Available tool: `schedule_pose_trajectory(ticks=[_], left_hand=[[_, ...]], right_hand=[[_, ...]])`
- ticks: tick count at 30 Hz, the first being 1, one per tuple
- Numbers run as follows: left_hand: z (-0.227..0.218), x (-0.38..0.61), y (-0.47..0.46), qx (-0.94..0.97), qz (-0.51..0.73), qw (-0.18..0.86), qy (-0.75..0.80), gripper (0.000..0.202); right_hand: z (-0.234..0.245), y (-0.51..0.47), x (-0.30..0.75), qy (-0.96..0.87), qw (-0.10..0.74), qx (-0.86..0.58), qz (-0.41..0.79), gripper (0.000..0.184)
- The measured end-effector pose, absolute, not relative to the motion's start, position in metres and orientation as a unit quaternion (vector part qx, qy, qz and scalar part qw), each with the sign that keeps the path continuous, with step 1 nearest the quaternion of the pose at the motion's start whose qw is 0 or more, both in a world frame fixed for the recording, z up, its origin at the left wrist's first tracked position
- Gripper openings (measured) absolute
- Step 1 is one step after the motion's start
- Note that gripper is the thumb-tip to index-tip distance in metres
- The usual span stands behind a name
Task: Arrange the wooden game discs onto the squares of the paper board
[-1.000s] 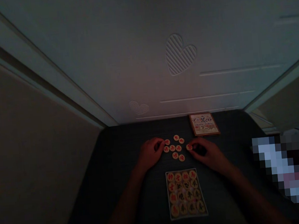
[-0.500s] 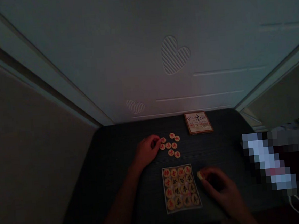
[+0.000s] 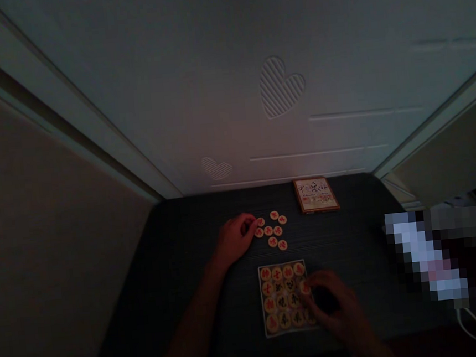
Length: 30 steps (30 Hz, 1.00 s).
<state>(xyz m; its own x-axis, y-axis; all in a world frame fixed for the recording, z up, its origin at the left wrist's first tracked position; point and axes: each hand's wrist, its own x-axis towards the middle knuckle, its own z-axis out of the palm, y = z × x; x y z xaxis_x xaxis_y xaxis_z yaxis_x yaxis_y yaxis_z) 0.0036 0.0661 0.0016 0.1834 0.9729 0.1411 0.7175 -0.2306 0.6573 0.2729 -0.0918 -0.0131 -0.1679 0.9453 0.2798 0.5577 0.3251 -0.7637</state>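
Observation:
A shallow square tray [image 3: 263, 309] holds rows of round xiangqi pieces, red characters along the far and left sides and black ones elsewhere. Between thumb and fingers, my right hand [image 3: 336, 303] pinches a red-marked xiangqi piece [image 3: 305, 287] over the tray's right column, hiding some pieces beneath. Whether that piece touches the ones below I cannot tell. Farther back, my left hand [image 3: 238, 237] is curled, thumb and fingertips together at the edge of a red xiangqi piece [image 3: 260, 221]. Several loose red pieces [image 3: 269, 231] lie flat beside it.
A square box lid [image 3: 316, 195] with printed writing lies at the table's back right. The dark table [image 3: 177, 250] meets a pale panel with heart reliefs [image 3: 282, 85]. Beyond the right edge is a blurred-out pale object [image 3: 428, 259] with a looped cord.
My right hand has moved left with the piece, from beside the tray to over its right column. My left hand stays by the loose pieces.

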Motion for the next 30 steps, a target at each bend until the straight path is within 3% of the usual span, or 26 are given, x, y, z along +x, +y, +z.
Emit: schedule_pose_trajectory(ticks=[19, 30], left_hand=[[0.0069, 0.0043, 0.0659, 0.742, 0.271, 0.228, 0.569, 0.026], [0.0066, 0.0051, 0.0653, 0.743, 0.272, 0.223, 0.570, 0.028]], right_hand=[[-0.0107, -0.0924, 0.2679, -0.753, 0.372, -0.508, 0.192, 0.033], [-0.0082, -0.0885, 0.2656, -0.755, 0.373, -0.507, 0.184, 0.032]])
